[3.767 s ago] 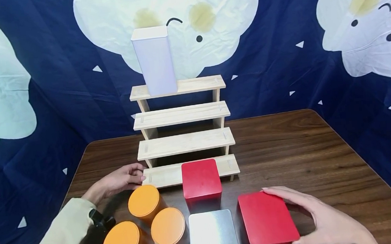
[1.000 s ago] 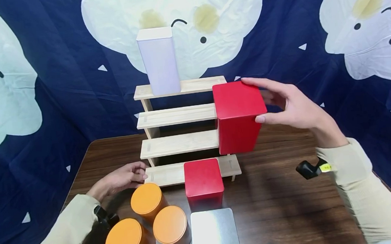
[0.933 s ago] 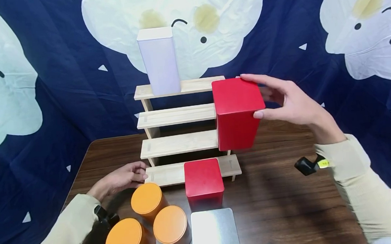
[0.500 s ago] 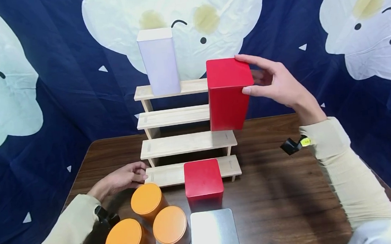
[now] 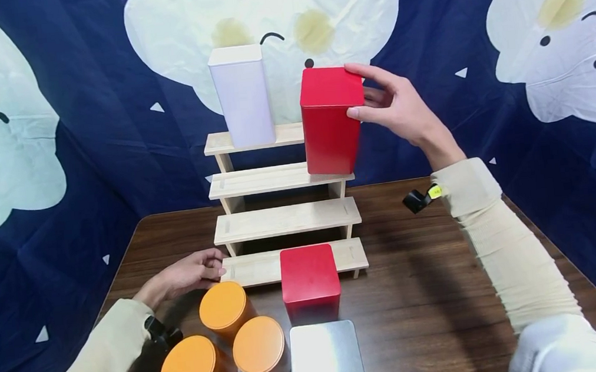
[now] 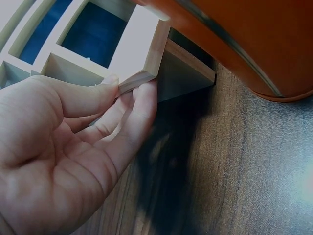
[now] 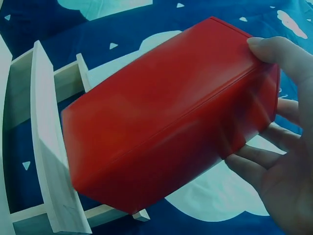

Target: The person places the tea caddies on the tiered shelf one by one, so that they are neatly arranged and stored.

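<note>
My right hand (image 5: 397,101) grips a tall red tin (image 5: 332,138) by its upper right side, thumb on the front and fingers round the back. The tin is upright, its base overlapping the second-highest step of the wooden stepped rack (image 5: 285,219) in the head view. In the right wrist view the tin (image 7: 161,117) fills the middle beside the pale boards. My left hand (image 5: 191,273) pinches the left end of the lowest step; the left wrist view shows the thumb on top of the board (image 6: 139,46) and fingers beneath it. A tall white tin (image 5: 242,99) stands on the top step.
Several closed tins stand on the dark wood table (image 5: 419,293) before the rack: a red square tin (image 5: 310,273), a silver tin (image 5: 326,361), and three orange round tins (image 5: 223,305), close to my left forearm. A blue cloth with clouds (image 5: 423,33) hangs behind.
My right hand has lifted the red tin from the table at the front right, then carried it up and leftward to the rack's upper steps. My left hand has stayed at the lowest step.
</note>
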A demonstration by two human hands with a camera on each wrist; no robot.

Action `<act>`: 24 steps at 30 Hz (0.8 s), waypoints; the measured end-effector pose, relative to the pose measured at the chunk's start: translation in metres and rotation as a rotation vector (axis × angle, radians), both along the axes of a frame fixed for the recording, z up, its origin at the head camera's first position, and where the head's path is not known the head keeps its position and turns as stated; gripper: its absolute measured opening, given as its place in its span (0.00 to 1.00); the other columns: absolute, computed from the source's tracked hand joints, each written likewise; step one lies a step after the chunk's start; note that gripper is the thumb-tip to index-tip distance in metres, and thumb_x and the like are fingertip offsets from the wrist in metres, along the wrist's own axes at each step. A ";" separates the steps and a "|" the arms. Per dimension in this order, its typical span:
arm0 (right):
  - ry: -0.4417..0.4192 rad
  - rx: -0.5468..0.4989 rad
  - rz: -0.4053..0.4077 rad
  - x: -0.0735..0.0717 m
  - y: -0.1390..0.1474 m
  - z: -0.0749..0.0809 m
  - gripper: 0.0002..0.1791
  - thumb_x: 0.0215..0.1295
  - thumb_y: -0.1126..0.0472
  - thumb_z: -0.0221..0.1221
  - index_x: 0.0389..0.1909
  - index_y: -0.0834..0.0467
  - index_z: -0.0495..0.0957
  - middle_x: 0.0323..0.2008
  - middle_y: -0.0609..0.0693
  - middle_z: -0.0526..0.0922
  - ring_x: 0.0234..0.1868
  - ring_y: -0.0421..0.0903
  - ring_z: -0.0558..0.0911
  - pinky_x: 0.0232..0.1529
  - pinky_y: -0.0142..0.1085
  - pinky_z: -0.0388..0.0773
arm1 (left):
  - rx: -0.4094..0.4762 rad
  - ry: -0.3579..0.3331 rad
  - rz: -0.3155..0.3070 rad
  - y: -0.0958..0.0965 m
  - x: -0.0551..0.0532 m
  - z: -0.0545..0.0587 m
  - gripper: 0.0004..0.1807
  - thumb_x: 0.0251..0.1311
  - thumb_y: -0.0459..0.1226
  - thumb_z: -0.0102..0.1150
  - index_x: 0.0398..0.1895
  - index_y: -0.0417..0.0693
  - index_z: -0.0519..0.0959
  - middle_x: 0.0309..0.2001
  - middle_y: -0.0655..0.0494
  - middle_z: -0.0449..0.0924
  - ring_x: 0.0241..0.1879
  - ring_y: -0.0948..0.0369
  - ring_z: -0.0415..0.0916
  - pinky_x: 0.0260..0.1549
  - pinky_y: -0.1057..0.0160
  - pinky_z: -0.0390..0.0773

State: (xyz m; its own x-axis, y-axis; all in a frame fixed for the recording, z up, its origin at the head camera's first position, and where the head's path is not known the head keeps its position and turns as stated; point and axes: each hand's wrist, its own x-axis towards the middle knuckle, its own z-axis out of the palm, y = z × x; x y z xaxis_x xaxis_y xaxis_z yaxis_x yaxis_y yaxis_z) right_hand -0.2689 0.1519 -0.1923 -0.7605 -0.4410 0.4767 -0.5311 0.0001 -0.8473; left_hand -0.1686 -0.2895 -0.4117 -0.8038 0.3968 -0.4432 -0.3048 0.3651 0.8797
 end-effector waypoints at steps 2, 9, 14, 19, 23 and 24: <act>-0.003 -0.012 0.004 -0.004 -0.004 -0.001 0.36 0.56 0.69 0.64 0.67 0.52 0.67 0.64 0.54 0.68 0.60 0.51 0.75 0.49 0.30 0.78 | 0.008 0.003 -0.004 0.000 0.000 -0.001 0.18 0.64 0.33 0.55 0.52 0.36 0.61 0.34 0.53 0.68 0.34 0.59 0.70 0.37 0.61 0.79; 0.002 -0.029 0.012 -0.010 -0.014 0.002 0.36 0.56 0.67 0.64 0.67 0.51 0.66 0.64 0.54 0.68 0.60 0.52 0.76 0.49 0.32 0.79 | 0.027 0.007 -0.020 -0.001 0.001 -0.003 0.18 0.64 0.32 0.54 0.52 0.36 0.61 0.34 0.53 0.69 0.34 0.59 0.72 0.37 0.61 0.80; -0.002 -0.015 -0.020 -0.015 -0.019 0.007 0.37 0.56 0.65 0.65 0.68 0.50 0.66 0.65 0.52 0.67 0.61 0.51 0.75 0.53 0.35 0.77 | 0.033 0.010 -0.019 -0.001 0.001 -0.002 0.17 0.64 0.31 0.54 0.52 0.36 0.61 0.34 0.53 0.70 0.34 0.60 0.72 0.37 0.61 0.80; -0.020 0.017 -0.062 -0.025 -0.022 0.008 0.36 0.58 0.62 0.64 0.69 0.48 0.64 0.66 0.50 0.66 0.64 0.50 0.73 0.58 0.39 0.74 | 0.022 0.008 -0.015 -0.001 0.001 -0.001 0.18 0.65 0.32 0.54 0.53 0.35 0.61 0.35 0.52 0.69 0.35 0.59 0.71 0.38 0.62 0.80; -0.031 0.043 -0.086 -0.033 -0.023 0.008 0.36 0.61 0.59 0.62 0.70 0.47 0.62 0.68 0.48 0.63 0.66 0.49 0.70 0.62 0.42 0.70 | 0.011 0.001 -0.002 -0.001 0.001 -0.001 0.20 0.65 0.33 0.54 0.55 0.35 0.60 0.34 0.53 0.68 0.35 0.59 0.70 0.37 0.62 0.79; -0.032 0.051 -0.095 -0.034 -0.023 0.009 0.35 0.61 0.58 0.62 0.70 0.46 0.62 0.69 0.47 0.63 0.67 0.48 0.69 0.63 0.42 0.69 | 0.009 0.000 0.001 -0.001 0.001 0.000 0.21 0.65 0.33 0.54 0.55 0.35 0.60 0.34 0.53 0.68 0.35 0.59 0.70 0.37 0.62 0.79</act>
State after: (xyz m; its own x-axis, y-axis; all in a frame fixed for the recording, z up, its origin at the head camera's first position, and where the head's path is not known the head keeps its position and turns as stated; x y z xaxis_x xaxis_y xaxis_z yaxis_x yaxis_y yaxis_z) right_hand -0.3031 0.1286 -0.1838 -0.8143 -0.3892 0.4307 -0.4998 0.0926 -0.8612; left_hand -0.1672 -0.2905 -0.4120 -0.8046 0.3995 -0.4394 -0.3048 0.3572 0.8829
